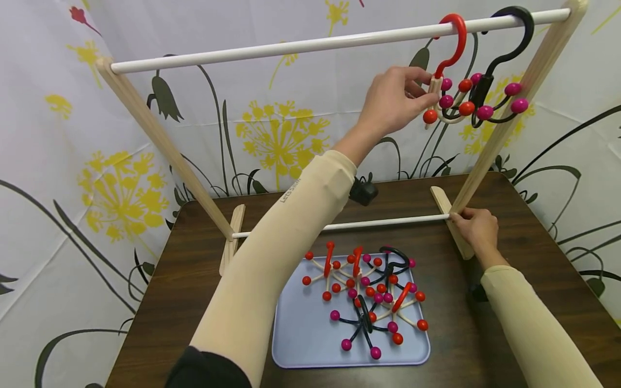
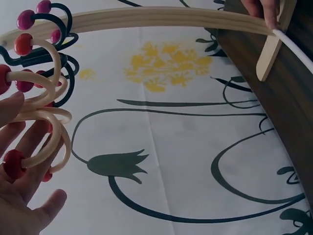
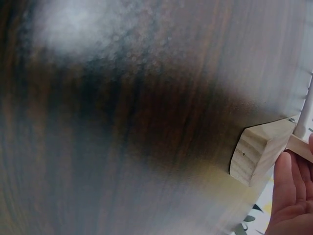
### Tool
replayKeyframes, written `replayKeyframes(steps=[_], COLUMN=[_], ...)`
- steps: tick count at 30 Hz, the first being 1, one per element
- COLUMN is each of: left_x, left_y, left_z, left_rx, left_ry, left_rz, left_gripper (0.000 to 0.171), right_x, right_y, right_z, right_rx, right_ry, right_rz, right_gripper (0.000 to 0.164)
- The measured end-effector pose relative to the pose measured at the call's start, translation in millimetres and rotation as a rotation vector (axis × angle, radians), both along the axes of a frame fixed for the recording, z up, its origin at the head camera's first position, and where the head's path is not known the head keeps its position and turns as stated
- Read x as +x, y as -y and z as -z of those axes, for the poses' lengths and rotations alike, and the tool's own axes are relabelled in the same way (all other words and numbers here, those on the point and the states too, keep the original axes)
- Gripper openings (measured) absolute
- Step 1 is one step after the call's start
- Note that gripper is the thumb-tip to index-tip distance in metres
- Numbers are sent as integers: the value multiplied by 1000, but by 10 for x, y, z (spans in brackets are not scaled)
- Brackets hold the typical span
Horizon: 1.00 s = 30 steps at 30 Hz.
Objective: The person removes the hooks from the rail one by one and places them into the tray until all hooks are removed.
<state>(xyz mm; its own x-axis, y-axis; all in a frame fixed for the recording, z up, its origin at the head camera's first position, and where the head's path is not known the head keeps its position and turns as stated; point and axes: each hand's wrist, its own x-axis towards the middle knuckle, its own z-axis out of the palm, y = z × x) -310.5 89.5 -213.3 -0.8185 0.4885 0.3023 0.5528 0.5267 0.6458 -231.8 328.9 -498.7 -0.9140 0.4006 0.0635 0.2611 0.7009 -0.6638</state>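
Observation:
From the white top rod (image 1: 301, 47) of a wooden rack hangs a red-hooked hanger (image 1: 458, 46) with curled cream arms tipped in red balls. My left hand (image 1: 395, 99) pinches its cream stem between thumb and fingers. In the left wrist view, the left hand (image 2: 22, 188) has fingers behind the cream loops (image 2: 54, 139). To its right, close beside it, a black-hooked hanger (image 1: 526, 37) with magenta balls hangs on the same rod. Low down, my right hand (image 1: 477, 231) grips the base of the rack's right post (image 1: 519, 102), next to the wooden foot (image 3: 254, 156).
A pale blue tray (image 1: 296, 345) on the dark wood table (image 1: 155, 302) bears several more red and black hangers, close together. A lower white rod (image 1: 388, 222) joins the rack's posts. A small black object (image 1: 364, 192) sits behind it, before a flowered curtain (image 1: 194, 134).

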Motion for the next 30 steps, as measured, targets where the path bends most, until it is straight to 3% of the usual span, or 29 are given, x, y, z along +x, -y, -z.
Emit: replayKeyframes(steps=[15, 30], left_x=[1, 62], left_y=[54, 188], left_z=[90, -88], left_rx=[87, 152], left_ry=[-117, -230], left_rz=[-18, 4], left_gripper=[19, 16], right_x=[-22, -26], right_y=[36, 36], right_z=[-3, 9], right_rx=[17, 19], right_ry=[-6, -11], right_rz=[-8, -9], right_gripper=[42, 41])
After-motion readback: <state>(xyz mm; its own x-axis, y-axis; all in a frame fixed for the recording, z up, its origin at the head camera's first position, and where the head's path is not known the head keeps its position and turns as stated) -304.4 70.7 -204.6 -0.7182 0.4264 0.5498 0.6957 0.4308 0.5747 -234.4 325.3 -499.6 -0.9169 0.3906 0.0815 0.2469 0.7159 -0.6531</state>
